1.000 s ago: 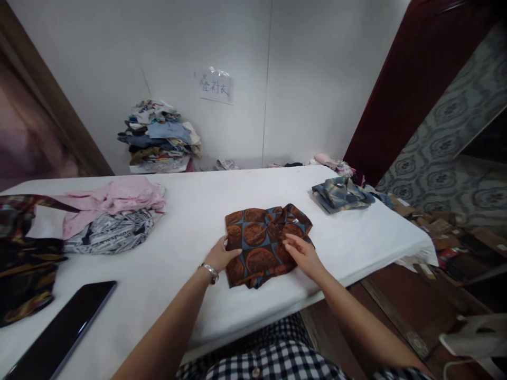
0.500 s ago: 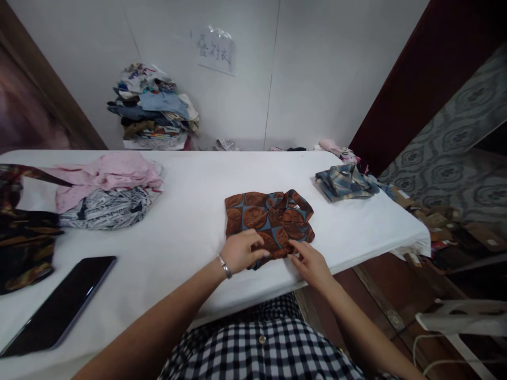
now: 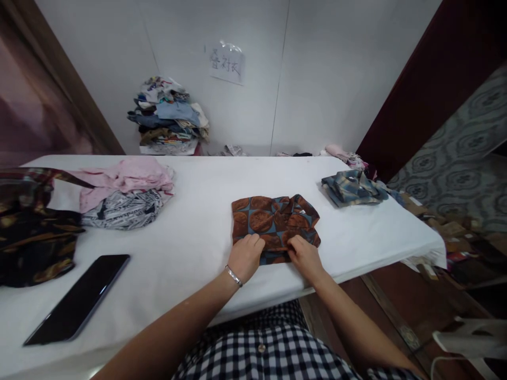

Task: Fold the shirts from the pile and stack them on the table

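Observation:
A brown and blue patterned shirt (image 3: pixel 261 220) lies folded into a compact shape on the white table, its collar toward the right. My left hand (image 3: pixel 246 257), with a silver bracelet at the wrist, is closed on the shirt's near edge, left of the middle. Close by on the right, my right hand (image 3: pixel 304 257) pinches that same near edge. The fingertips of both hands are partly hidden behind the knuckles. Below the hands, a strip of the shirt shows along the table.
A blue plaid folded shirt (image 3: pixel 354 187) lies at the table's right. Pink clothing (image 3: pixel 134 175), a newsprint-patterned garment (image 3: pixel 125 209) and dark clothing (image 3: pixel 37 248) lie at left, near a black phone (image 3: pixel 79 298). Behind the table rises a clothes pile (image 3: pixel 170 116). The white table (image 3: pixel 190 211) ends before me.
My fingers have closed on the shirt's near edge, where they were loosely apart before. The whole view has shifted slightly, so things appear a little further right.

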The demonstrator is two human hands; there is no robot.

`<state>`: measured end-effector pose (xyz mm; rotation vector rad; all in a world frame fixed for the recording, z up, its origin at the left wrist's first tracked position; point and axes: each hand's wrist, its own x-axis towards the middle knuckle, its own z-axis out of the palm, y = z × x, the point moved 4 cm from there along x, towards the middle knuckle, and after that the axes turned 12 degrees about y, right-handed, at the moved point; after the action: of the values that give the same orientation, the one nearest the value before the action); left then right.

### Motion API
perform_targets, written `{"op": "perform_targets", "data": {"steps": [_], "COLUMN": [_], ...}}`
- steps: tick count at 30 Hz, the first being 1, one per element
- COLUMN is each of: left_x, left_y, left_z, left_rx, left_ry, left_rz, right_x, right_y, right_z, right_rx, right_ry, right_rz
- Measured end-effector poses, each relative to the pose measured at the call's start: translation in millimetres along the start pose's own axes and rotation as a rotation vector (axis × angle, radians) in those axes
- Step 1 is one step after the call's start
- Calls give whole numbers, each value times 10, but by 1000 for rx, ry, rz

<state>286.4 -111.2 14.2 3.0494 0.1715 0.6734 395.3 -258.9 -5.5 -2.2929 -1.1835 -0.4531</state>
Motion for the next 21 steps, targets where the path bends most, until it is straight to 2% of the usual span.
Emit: {"op": "perform_targets", "data": {"steps": [4, 7, 10, 13, 15, 18, 21], "left_x": [-68, -100, -101, -31, 111, 471, 901], "left_y": [44, 57, 34, -55, -193, -500, -746], "left_z": [159, 211, 158, 28, -80, -171, -49], "left_rx": [-25, -44, -114, -354, -476, -430, -291], "left_ry": [-69, -139, -208, -261, -210, -45, -21], "left_rz": [123, 150, 118, 57, -16, -147, -197], "right_x": [-113, -183, -292, -486, -610, -710, -706], "right_y": [75, 109, 121, 95, 55, 8, -47], "right_z": [88, 28, -56, -48, -46, -107, -168], "right_rx": [26, 155, 401, 776, 984, 1186, 1329], "right_ry": [-172, -150, -99, -168, -208, -196, -175], "right_rz": [46, 150, 388, 767, 984, 1201, 1341]}}
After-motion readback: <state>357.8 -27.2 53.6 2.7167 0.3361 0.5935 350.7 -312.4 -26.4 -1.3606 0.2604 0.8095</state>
